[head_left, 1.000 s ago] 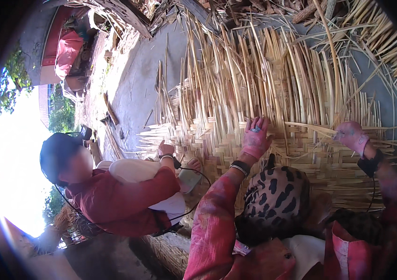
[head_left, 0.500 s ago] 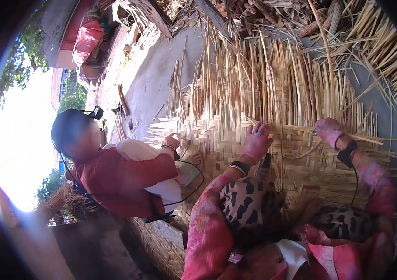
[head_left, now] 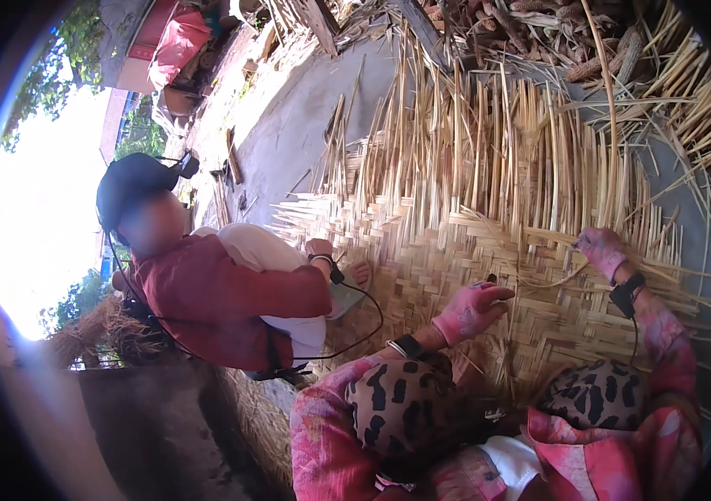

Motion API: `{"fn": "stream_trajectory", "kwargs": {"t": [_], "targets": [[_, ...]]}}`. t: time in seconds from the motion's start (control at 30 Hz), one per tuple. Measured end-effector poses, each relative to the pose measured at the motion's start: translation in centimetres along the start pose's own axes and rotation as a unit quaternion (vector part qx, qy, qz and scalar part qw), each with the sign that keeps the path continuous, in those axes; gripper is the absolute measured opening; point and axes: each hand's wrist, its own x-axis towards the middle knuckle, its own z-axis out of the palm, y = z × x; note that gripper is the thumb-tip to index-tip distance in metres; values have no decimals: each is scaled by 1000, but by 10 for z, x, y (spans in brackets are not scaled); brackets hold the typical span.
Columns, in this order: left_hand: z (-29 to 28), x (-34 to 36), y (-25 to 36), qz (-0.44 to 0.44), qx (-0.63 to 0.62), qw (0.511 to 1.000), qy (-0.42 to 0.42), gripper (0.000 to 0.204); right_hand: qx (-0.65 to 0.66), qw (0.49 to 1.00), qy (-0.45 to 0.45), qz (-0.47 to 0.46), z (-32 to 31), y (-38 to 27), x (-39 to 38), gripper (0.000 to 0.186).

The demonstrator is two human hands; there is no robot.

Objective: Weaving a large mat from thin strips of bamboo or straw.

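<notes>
My left hand (head_left: pixel 470 311), in a pink glove, hovers over the woven reed mat (head_left: pixel 552 330) just beyond my leopard-print left knee (head_left: pixel 393 401); its fingers are apart with nothing visible in them. My right hand (head_left: pixel 602 250), also pink-gloved, is pinched on a pale reed strip at the mat's right part, where woven rows meet long loose upright strips (head_left: pixel 477 134). A thin curved strip lies between my hands. My right knee (head_left: pixel 589 392) is bent below that hand.
A co-worker (head_left: pixel 213 284) in a red top squats at my left, one hand (head_left: pixel 319 249) at the mat's edge. Reed bundles (head_left: pixel 698 100) and dried cobs or stalks (head_left: pixel 598 67) lie at the top right. Grey concrete (head_left: pixel 272 142) borders the mat; wooden planks (head_left: pixel 422 25) lie beyond.
My left hand has pulled back from the weaving edge toward my knee and turned rightward. My right hand stays near the strips, slightly raised at the wrist. The view has shifted a little.
</notes>
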Motion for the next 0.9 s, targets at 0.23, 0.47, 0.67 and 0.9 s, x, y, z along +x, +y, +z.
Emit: {"fn": "stream_trajectory", "kwargs": {"t": [0.23,0.47,0.67,0.9], "targets": [[-12,-26,-59,-164,-50,983,62,28,25,999,4,24,-2,-8,-1,14],[-37,-3,-168,-138,51,950,275,34,-33,999,32,30,-12,-28,-3,20],[-118,-13,-287,-338,210,800,449,62,-130,982,-110,80,-16,-50,9,26],[-121,-14,-337,-506,208,744,384,65,-36,953,-262,149,0,-15,25,30]]}}
